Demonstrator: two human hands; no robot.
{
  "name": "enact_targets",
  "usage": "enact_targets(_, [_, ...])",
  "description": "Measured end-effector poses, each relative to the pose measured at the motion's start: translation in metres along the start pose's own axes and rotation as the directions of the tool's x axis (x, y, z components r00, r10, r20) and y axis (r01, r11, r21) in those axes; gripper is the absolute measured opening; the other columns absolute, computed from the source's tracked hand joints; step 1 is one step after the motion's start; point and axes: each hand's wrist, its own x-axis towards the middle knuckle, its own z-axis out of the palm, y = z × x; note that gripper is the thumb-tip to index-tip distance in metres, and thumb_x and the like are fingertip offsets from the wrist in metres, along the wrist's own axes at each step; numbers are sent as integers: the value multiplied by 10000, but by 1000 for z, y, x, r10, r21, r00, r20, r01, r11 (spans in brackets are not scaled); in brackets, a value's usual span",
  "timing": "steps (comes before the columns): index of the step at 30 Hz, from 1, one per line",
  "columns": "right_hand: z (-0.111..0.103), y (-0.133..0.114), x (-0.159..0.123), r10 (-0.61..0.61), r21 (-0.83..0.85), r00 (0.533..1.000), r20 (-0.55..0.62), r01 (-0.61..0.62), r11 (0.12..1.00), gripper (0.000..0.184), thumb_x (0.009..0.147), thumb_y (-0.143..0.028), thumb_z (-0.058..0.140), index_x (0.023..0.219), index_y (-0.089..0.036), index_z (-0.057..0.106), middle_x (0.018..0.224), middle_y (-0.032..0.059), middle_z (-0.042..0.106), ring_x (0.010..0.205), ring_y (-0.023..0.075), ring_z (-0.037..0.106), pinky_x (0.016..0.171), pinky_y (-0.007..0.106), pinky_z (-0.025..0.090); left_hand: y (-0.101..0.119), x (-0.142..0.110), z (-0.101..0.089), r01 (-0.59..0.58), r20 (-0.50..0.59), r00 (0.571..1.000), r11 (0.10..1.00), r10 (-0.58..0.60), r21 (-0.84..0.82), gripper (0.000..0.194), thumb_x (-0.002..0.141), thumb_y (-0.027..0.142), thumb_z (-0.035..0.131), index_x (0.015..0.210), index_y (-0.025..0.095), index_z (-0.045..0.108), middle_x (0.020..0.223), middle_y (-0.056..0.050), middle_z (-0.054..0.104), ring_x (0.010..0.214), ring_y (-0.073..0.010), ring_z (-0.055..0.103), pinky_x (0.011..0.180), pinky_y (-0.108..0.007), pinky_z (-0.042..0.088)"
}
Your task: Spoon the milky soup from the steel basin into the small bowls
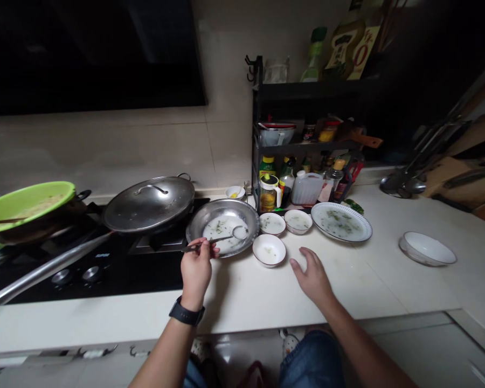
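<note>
My left hand is closed around the dark handle of a ladle. The ladle's round metal bowl hangs over the milky soup with green bits in a wide metal basin. Just right of the basin sits a small white bowl with a little of the soup at its bottom. My right hand is beside that bowl, fingers apart, holding nothing. Behind it stand two small bowls of the same soup, one left and one right. A fluted plate of soup lies farther right.
At left, a lidded wok and a green colander stand on the black stove; a long metal handle juts forward. A spice rack with bottles is behind. A white bowl sits at right on the counter.
</note>
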Motion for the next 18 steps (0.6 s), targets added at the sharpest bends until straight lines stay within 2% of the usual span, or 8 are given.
enact_targets(5, [0, -1, 0, 6, -3, 1000, 3, -6, 1000, 536, 1004, -594, 524, 1295, -151, 603, 1271, 234, 677, 1215, 372, 644, 1040, 601, 546, 31, -4, 5, -22, -15, 1000, 999, 22, -28, 443, 891, 554, 684, 1080, 163, 597, 851, -88, 749, 738, -246, 760, 674, -380, 627])
enact_targets(9, [-1, -2, 0, -2, -6, 1000, 0, 2, 1000, 537, 1005, -593, 524, 1287, -142, 605, 1266, 236, 677, 1216, 374, 643, 1038, 598, 548, 46, -15, 14, -40, 13, 999, 999, 40, -9, 476, 881, 587, 691, 1081, 162, 610, 832, -88, 745, 723, -251, 755, 660, -378, 624])
enact_targets(14, [-1, -2, 0, -8, -4, 1000, -12, 8, 1000, 523, 1006, -590, 525, 1279, -152, 611, 1260, 228, 681, 1207, 367, 643, 1033, 596, 549, 47, -33, 26, -87, 70, 994, 996, 85, 27, 451, 910, 587, 665, 1077, 171, 617, 759, -71, 736, 685, -250, 748, 668, -376, 622])
enact_targets(18, [-1, -2, 0, -18, -5, 1000, -17, 18, 1000, 517, 1005, -584, 532, 1280, -153, 610, 1260, 226, 683, 1201, 364, 645, 1028, 598, 551, 38, -54, 32, -184, 155, 974, 974, 163, 130, 348, 974, 515, 606, 1075, 184, 649, 814, -80, 754, 718, -236, 753, 697, -352, 611])
